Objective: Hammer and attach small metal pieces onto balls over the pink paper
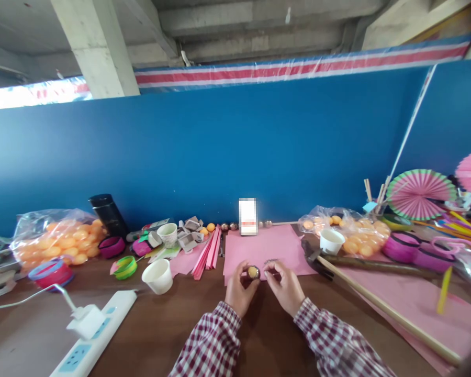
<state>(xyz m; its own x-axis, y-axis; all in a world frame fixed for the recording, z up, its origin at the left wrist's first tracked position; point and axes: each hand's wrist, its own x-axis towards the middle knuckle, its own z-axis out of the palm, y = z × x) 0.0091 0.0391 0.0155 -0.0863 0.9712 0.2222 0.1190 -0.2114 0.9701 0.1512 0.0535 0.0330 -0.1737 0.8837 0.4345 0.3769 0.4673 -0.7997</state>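
Note:
My left hand (238, 290) pinches a small orange ball (253, 272) between thumb and fingers, low over the front edge of a pink paper sheet (270, 246). My right hand (286, 285) is right beside it, its fingertips curled together and touching or almost touching the ball's right side. Whether the right fingers hold anything of their own I cannot make out. Both arms wear red and white checked sleeves. A small dark squiggle (270, 261) lies on the pink sheet just behind the right fingers.
On the brown table (160, 324) lie white paper cups (158, 276), bags of orange balls (55, 242) (353, 230), a hammer with a long wooden handle (377, 303), a white power strip with charger (92, 335), folded pink strips (208, 254), tape rolls (125, 267), and pink paper fans (419, 193). A blue wall stands behind.

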